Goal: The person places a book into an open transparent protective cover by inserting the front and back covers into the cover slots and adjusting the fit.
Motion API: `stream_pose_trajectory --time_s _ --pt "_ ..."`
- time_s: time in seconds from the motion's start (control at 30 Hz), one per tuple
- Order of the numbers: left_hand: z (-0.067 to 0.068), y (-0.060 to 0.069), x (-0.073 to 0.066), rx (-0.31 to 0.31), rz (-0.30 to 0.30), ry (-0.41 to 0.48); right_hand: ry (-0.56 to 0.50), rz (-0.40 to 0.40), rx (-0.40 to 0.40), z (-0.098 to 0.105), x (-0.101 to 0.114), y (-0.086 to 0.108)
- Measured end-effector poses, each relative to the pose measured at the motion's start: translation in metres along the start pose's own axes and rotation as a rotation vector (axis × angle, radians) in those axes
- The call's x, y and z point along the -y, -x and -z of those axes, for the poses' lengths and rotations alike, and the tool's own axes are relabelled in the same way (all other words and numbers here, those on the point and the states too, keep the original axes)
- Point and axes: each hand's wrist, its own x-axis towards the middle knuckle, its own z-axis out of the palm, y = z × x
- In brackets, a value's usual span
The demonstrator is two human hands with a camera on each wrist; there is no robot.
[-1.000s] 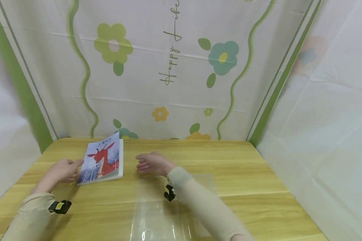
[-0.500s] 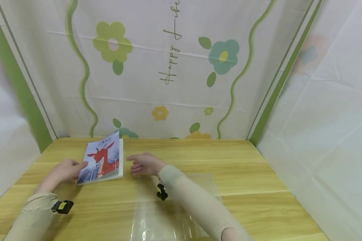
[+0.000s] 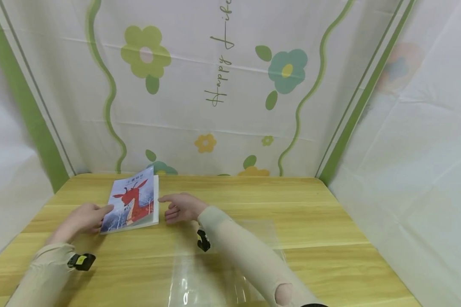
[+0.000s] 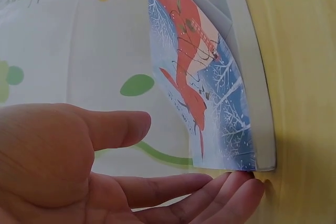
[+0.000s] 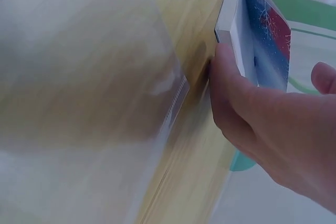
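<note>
Book [image 3: 132, 204] between hands [image 3: 85, 217] [image 3: 185, 207], "Happy" [image 3: 218, 82] behind

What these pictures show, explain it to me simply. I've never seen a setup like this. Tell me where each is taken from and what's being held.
There is no machine here: each grip is simply a person's bare hand. The widest picture looks forward and down from the head. The other two look out from the left and right wrists.

On the wood-grain table lie a paperback book showing a red animal, and a clear plastic sheet, partly under the right forearm. The book's front cover stands partly raised.

Nothing is firmly held: the left grip has its fingertips at one edge of the book, while the right grip reaches to the opposite edge.
</note>
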Motion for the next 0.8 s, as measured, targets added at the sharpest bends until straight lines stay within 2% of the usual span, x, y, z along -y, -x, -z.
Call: stream_pose_trajectory --time_s 0.27,0.53,0.8 --pt "-0.0043 0.0004 -0.0006 0.005 -0.011 0.026 -0.067 -0.043 -0.004 -0.0025 -0.0004 -0.0042" --pt "-0.0056 -0.0037 -0.0009 -0.005 -0.009 -0.029 -0.151 -0.063 0.039 -0.0049 0.0007 -0.0048" --pt "-0.0098 -0.0063 -0.0018 -0.017 -0.038 -0.068 -0.176 -0.068 0.070 -0.0027 0.0004 -0.0052"
